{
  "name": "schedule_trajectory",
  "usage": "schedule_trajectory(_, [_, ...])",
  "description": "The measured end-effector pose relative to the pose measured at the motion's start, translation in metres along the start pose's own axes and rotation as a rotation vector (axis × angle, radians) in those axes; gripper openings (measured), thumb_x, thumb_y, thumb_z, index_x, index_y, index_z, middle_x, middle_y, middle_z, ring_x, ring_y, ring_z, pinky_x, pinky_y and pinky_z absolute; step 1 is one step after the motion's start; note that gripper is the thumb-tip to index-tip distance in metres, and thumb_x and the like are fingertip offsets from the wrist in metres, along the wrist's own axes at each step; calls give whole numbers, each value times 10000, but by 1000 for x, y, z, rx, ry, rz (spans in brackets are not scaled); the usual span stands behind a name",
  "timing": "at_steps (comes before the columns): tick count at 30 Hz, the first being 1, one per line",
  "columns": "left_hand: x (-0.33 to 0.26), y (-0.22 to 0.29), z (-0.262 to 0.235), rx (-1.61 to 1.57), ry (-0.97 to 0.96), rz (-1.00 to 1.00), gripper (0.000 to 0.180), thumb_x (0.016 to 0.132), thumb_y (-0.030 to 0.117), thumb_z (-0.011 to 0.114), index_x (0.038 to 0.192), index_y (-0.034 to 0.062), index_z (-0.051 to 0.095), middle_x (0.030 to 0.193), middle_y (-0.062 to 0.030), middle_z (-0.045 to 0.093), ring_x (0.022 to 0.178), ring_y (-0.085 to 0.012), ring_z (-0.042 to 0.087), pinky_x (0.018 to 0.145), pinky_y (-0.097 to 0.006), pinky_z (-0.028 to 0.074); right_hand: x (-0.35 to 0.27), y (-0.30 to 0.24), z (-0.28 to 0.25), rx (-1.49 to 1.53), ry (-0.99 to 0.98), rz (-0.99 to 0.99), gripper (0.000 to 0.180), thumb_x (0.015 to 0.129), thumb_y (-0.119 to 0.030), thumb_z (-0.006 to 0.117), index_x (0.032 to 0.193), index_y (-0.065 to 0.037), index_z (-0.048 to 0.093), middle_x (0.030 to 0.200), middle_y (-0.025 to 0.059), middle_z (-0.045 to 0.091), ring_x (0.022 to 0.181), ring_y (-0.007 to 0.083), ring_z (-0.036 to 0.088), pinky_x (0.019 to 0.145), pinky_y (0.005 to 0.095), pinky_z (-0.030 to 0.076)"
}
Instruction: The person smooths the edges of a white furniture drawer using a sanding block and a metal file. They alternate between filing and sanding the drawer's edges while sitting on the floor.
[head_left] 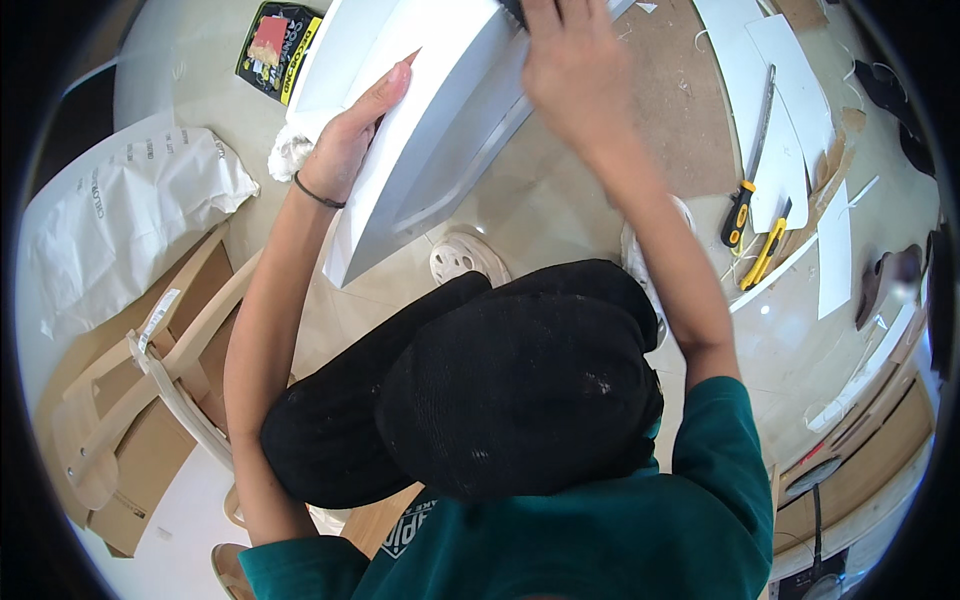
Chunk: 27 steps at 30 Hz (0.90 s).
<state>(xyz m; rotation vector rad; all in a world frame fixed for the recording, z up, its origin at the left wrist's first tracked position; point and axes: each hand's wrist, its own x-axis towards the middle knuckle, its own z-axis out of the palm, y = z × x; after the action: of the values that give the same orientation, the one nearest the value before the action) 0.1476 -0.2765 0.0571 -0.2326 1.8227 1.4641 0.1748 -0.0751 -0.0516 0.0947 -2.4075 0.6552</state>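
Observation:
In front of my knees a white, box-like furniture piece (385, 185) stands tilted, its long edge running up toward the top of the view. My left hand (355, 130) grips its left side, thumb along the white face and the other fingers mostly hidden. A small brown pointed bit (415, 53) sticks out by that thumb; its kind is unclear. Slightly blurred, my right hand (578, 75) presses at the piece's far upper part, fingers bent around a dark object (513, 10) that is mostly cut off by the picture's edge.
At right lie a long-bladed tool with a yellow-black handle (738, 215), a yellow utility knife (768, 250) and white board offcuts (780, 120). At left are a wooden chair frame (190, 345), a white plastic bag (130, 220), a white crumpled cloth (288, 152) and a black-yellow package (292, 70).

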Motion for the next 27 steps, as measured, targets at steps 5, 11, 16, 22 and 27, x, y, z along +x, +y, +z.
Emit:
schedule_trajectory(5, [0,-9,-5,44,5,117,679,1027,482,503,1518,23,403,1468,-108,490,1311,-179,477,1105,-283,347,-35,-67,-15,201,-109,-107,701,785,-17,568,1457,-208,511,1494,26,502,753,265,545,629,322,544])
schedule_trajectory(11, [0,-2,0,35,-62,86,672,1030,486,493,1520,34,405,1472,-92,490,1327,-165,465,1116,-279,339,-19,-44,-3,138,18,57,758,759,-5,558,1483,-221,495,1550,28,442,721,260,521,602,336,497])
schedule_trajectory(16, [9,-12,-20,-196,-130,88,626,1026,416,518,1488,1,440,1458,-105,509,1343,-186,462,1141,-296,322,-50,-96,-27,280,-153,-250,718,795,-12,571,1478,-221,501,1589,99,380,885,293,584,755,387,530])
schedule_trajectory(22, [-37,7,-23,736,-84,311,642,905,275,724,1454,36,493,1340,-178,608,1175,-249,633,988,-322,506,-34,-37,-38,719,233,111,714,811,-126,599,1497,-219,425,1566,92,358,1011,283,412,835,359,408])
schedule_trajectory(27, [-30,-5,-13,826,161,345,458,912,270,746,1294,49,625,1103,-67,692,843,-126,674,699,-251,532,-15,-9,-41,449,110,-68,662,917,-74,475,1552,-6,300,1615,290,174,1500,445,189,1210,478,177])
